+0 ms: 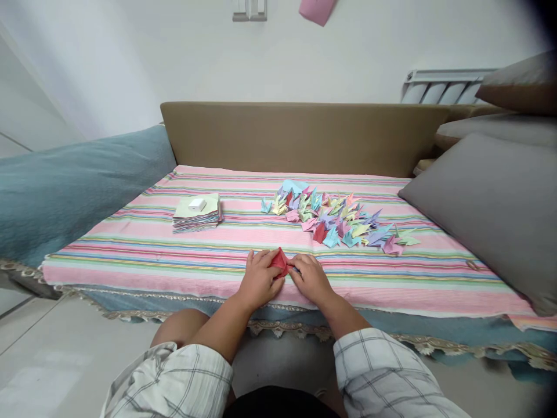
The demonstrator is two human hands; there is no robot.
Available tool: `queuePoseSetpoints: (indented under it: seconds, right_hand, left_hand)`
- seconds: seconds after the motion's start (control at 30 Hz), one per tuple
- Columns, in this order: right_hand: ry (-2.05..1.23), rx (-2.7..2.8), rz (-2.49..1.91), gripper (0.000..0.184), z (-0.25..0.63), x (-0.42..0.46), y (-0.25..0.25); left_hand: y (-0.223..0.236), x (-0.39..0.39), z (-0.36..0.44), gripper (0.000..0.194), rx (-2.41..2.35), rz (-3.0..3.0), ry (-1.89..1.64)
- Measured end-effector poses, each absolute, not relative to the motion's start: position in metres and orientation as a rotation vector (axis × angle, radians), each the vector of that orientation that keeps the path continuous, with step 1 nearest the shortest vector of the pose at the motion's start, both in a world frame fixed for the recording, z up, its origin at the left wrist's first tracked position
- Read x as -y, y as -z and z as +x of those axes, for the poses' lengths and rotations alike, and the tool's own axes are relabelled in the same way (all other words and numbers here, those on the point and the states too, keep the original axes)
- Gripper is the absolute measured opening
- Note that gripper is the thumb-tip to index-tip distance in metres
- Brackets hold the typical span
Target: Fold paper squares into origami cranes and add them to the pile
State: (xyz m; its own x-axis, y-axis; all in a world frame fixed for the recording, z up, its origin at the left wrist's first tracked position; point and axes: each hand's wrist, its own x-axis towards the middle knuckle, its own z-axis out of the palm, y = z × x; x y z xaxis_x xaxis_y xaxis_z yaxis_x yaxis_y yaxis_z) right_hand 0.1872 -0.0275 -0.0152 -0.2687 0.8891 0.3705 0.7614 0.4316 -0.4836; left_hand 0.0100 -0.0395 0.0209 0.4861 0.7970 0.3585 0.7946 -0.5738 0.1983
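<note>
A red piece of folded origami paper (279, 261) lies on the striped cloth near the sofa's front edge, between my two hands. My left hand (261, 276) grips its left side, with the thumb and fingers pressed on the paper. At the right corner, my right hand (310, 277) pinches the paper between thumb and fingertips. Just beyond my hands spreads a pile of folded paper cranes (335, 217) in many colours. The underside of the red paper is hidden.
To the left stands a stack of square paper sheets (198, 216) with a small white box (197, 204) on top. Grey cushions (491, 203) lean at the right. A brown backrest (287, 136) runs along the back, and a blue armrest (87, 180) rises at the left.
</note>
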Motion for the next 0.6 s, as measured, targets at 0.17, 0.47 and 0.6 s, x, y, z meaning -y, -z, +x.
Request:
queuePoseSetpoints:
  seconds: [0.17,0.47,0.6]
  right_hand:
    - [-0.266,2.098,-1.391,0.024,0.1867,0.0271,0.0159]
    - [-0.252,2.089,-1.402,0.024,0.1856,0.0271,0.0149]
    - [-0.251,2.09,-1.396,0.022,0.1857,0.0261,0.0157]
  left_hand:
    - [-0.0208,0.0399,0.0101,0.012,-1.498,2.699,-0.689]
    - [-0.0195,0.0325,0.0058,0.023,-1.406,2.681,-0.622]
    - [-0.0197,0.0316,0.0055,0.033,-1.341,2.675,-0.6]
